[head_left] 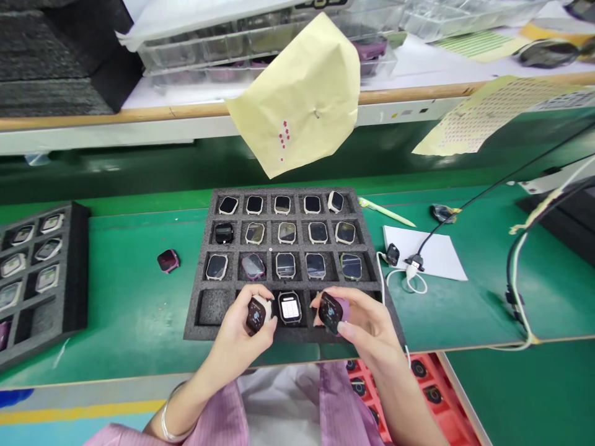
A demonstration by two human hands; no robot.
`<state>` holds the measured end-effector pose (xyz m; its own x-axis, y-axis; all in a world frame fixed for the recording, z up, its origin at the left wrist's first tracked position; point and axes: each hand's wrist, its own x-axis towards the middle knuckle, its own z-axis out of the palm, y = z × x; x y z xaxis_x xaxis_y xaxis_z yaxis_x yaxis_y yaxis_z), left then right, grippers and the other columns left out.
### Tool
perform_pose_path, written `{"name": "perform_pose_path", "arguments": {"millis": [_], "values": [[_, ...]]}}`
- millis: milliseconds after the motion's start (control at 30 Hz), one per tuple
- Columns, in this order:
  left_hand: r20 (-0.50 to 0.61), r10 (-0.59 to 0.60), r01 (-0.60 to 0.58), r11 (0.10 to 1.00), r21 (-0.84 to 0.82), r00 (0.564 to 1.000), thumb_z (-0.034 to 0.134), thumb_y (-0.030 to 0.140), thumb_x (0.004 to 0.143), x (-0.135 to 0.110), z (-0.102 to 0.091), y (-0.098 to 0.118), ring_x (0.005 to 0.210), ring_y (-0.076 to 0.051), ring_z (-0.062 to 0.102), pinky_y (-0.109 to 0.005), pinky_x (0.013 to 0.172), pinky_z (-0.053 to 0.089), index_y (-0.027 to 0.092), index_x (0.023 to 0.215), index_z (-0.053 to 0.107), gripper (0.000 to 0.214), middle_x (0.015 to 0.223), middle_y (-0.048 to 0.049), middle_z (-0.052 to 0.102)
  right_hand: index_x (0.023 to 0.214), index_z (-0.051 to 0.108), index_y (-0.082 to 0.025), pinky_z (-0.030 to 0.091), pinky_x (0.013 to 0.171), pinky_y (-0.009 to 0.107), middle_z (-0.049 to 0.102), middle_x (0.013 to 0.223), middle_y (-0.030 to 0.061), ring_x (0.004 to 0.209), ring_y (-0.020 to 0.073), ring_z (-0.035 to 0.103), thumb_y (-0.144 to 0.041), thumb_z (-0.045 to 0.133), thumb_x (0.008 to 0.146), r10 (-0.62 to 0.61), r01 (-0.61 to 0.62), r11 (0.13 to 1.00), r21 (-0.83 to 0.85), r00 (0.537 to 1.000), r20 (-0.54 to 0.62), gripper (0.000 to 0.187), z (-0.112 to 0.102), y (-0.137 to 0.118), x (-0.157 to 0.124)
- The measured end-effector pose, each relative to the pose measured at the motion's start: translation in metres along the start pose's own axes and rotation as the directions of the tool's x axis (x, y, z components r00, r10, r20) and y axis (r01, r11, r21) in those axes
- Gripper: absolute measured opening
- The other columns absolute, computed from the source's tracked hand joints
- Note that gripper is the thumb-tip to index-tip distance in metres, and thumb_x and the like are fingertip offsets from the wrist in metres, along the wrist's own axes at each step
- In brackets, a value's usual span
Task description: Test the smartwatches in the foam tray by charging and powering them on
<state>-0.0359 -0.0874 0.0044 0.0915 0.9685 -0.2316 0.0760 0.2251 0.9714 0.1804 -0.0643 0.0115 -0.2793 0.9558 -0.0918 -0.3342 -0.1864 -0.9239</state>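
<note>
My left hand (248, 322) is closed around a light-framed smartwatch (257, 313) with a dark, faintly lit screen. In my right hand (357, 319) is a purple smartwatch (331, 311), its dark screen showing a small blue mark. Both hands are over the front row of a dark grey foam tray (214, 306). Between them, a smartwatch with a bright white screen (290, 308) lies in its pocket. Several more watch bodies, such as a purple-framed one (253, 266), fill the rows behind. Part of the front row is hidden by my right hand.
A second foam tray (74, 279) with watches stands at left, near a loose maroon watch (168, 261). A green pen (388, 212), white paper (437, 254) and cables (514, 279) lie to the right. Yellow paper (302, 99) hangs from the shelf. Below the edge is a red tray (421, 384).
</note>
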Motion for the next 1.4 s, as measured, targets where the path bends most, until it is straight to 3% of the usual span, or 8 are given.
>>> {"name": "perform_pose_path", "arguments": {"millis": [167,300,467,733,967,1133,1267,1400], "values": [[0.008,0.0,0.0,1.0,-0.023,1.0,0.058,0.014,0.083,0.001,0.0,-0.001,0.06,-0.009,0.041,-0.019,0.056,0.035,0.021,0.105,0.048,0.026,0.074,0.0055,0.044,0.112,0.07,-0.025,0.056,0.074,0.033,0.073,0.102,0.0074,0.08,0.022,0.069,-0.032,0.077,0.08,0.005,-0.006,1.0,-0.028,0.999,-0.035,0.033,-0.001,0.003,0.001],[0.022,-0.022,0.022,1.0,-0.012,1.0,0.059,0.015,0.082,0.0,0.0,-0.001,0.059,-0.009,0.04,-0.02,0.056,0.034,0.021,0.101,0.049,0.022,0.07,0.0059,0.043,0.11,0.071,-0.024,0.056,0.073,0.035,0.074,0.1,0.0082,0.079,0.0227,0.07,-0.031,0.077,0.079,0.011,-0.011,0.999,-0.04,1.0,0.002,0.031,-0.005,0.005,0.001],[-0.012,-0.056,0.055,0.996,-0.068,0.998,0.059,0.02,0.085,-0.001,0.003,0.003,0.055,-0.008,0.041,-0.02,0.052,0.033,0.022,0.111,0.048,0.028,0.076,0.0048,0.046,0.112,0.07,-0.025,0.057,0.074,0.035,0.074,0.101,0.008,0.078,0.0222,0.07,-0.03,0.076,0.08,0.002,-0.001,0.999,-0.039,1.0,0.009,0.033,-0.006,0.005,0.001],[-0.052,0.006,-0.005,1.0,0.022,0.999,0.059,0.015,0.08,0.0,0.002,-0.001,0.062,-0.01,0.044,-0.02,0.058,0.036,0.021,0.104,0.052,0.025,0.075,0.0047,0.047,0.11,0.07,-0.024,0.056,0.077,0.036,0.073,0.101,0.0082,0.08,0.0226,0.07,-0.031,0.076,0.08,0.027,-0.029,0.999,-0.039,0.999,-0.032,0.031,-0.001,0.002,-0.002],[-0.056,0.029,-0.027,0.999,0.041,0.998,0.06,0.015,0.08,-0.002,0.001,-0.002,0.06,-0.01,0.044,-0.02,0.057,0.036,0.021,0.097,0.051,0.02,0.071,0.0054,0.045,0.11,0.07,-0.025,0.056,0.075,0.035,0.073,0.099,0.0073,0.078,0.022,0.069,-0.031,0.076,0.08,0.003,-0.004,0.999,-0.036,1.0,-0.02,0.031,-0.002,0.004,-0.003],[-0.078,0.042,-0.046,0.998,-0.048,0.996,0.06,0.021,0.084,-0.009,0.0,0.001,0.058,-0.009,0.044,-0.021,0.054,0.037,0.022,0.104,0.05,0.023,0.079,0.003,0.048,0.111,0.071,-0.028,0.056,0.072,0.036,0.072,0.099,0.0069,0.077,0.022,0.067,-0.031,0.075,0.081,-0.08,0.082,0.996,-0.038,0.995,0.052,0.031,0.0,-0.002,-0.006],[-0.085,0.049,-0.053,0.997,-0.053,0.995,0.061,0.021,0.083,-0.013,-0.001,0.004,0.057,-0.01,0.042,-0.021,0.054,0.037,0.021,0.098,0.051,0.018,0.072,0.0041,0.047,0.106,0.073,-0.027,0.058,0.066,0.038,0.07,0.097,0.0082,0.081,0.0256,0.066,-0.034,0.075,0.078,-0.123,0.126,0.991,-0.038,0.989,0.081,0.028,0.003,-0.007,-0.01],[-0.071,0.006,-0.01,0.999,-0.049,0.997,0.062,0.019,0.084,-0.013,0.0,0.004,0.058,-0.009,0.044,-0.02,0.054,0.037,0.021,0.103,0.052,0.022,0.074,0.0039,0.047,0.108,0.071,-0.026,0.057,0.068,0.037,0.071,0.099,0.0083,0.079,0.0251,0.068,-0.035,0.075,0.08,-0.049,0.051,0.998,-0.045,0.998,0.043,0.03,0.004,-0.007,-0.011]]}}
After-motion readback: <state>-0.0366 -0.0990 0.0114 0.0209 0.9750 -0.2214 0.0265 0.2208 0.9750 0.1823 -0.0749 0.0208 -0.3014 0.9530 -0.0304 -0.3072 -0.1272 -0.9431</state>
